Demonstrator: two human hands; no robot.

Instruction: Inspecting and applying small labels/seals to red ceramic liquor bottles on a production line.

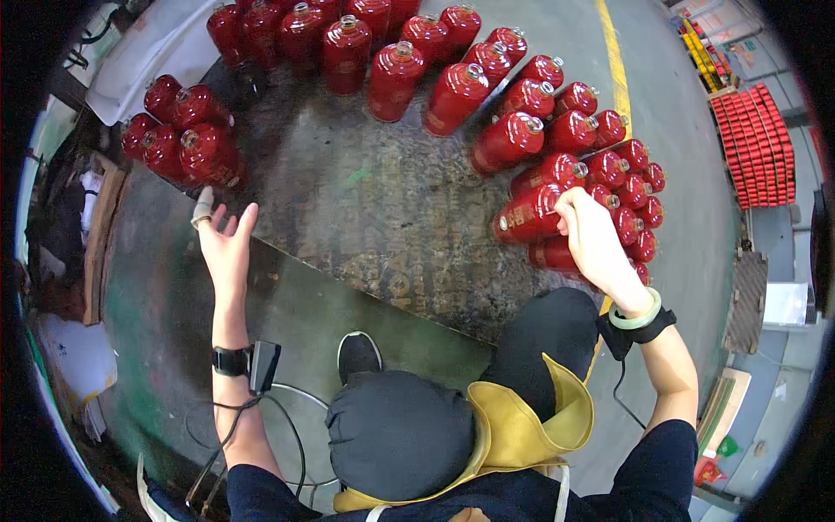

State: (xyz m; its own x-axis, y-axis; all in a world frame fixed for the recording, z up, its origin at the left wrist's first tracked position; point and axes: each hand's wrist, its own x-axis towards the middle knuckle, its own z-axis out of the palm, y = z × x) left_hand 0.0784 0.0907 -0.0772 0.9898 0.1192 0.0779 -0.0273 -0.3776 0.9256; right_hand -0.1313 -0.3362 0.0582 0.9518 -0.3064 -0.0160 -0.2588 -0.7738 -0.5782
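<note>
Fingers of the left hand (224,239) spread wide, palm up and bare, its grip apart and closed on nothing; a pale band wraps one fingertip. It hovers just beside a small cluster of red bottles (178,139) standing at the left edge of the dark, worn board (365,200) on the floor, nearest the front bottle of that group without touching it.

The right hand (591,235) curls over the neck of a red bottle (531,213) lying tilted on the right side of the board, its grip folded around the capped end. That bottle sits at the near end of a dense double row of matching red bottles (600,143) that arcs round the far rim of the board to the top left.

A jade-coloured bangle (637,315) and a black strap circle the right wrist; a black wrist device (252,361) with trailing cables sits on the left. Knees in dark trousers and a yellow apron (513,426) fill the foreground. Stacked red boxes (755,143) stand well apart at the far right, beyond a yellow floor line (614,61).
</note>
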